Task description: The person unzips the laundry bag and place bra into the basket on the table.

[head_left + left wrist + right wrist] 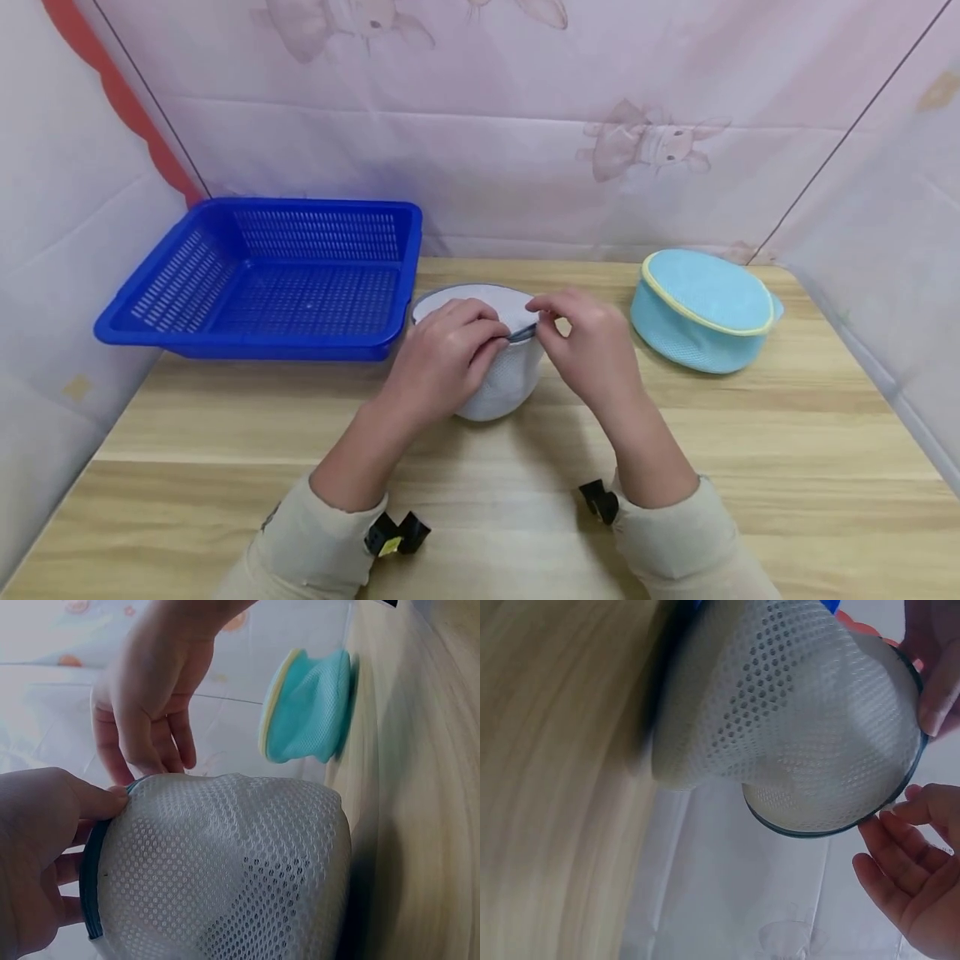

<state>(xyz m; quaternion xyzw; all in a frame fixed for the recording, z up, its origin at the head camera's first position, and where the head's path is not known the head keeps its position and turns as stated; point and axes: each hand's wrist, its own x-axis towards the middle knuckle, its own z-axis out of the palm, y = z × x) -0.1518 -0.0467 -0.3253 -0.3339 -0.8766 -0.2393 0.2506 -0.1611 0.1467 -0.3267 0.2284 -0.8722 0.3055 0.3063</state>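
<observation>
A white mesh laundry bag with a dark grey-blue rim stands at the middle of the table. My left hand grips the near part of its rim, thumb on the mesh side in the left wrist view. Close to it, my right hand pinches the edge at the right front between thumb and forefinger. In the right wrist view the other fingers of the right hand hang loosely below the rim. The bag bulges, with part of its side dented. Its contents, if any, cannot be made out.
A blue plastic basket with slotted walls stands at the back left, close to the bag. At the back right sits a light-blue mesh bag with yellow trim. Behind the wooden table hangs a pink rabbit-print cloth.
</observation>
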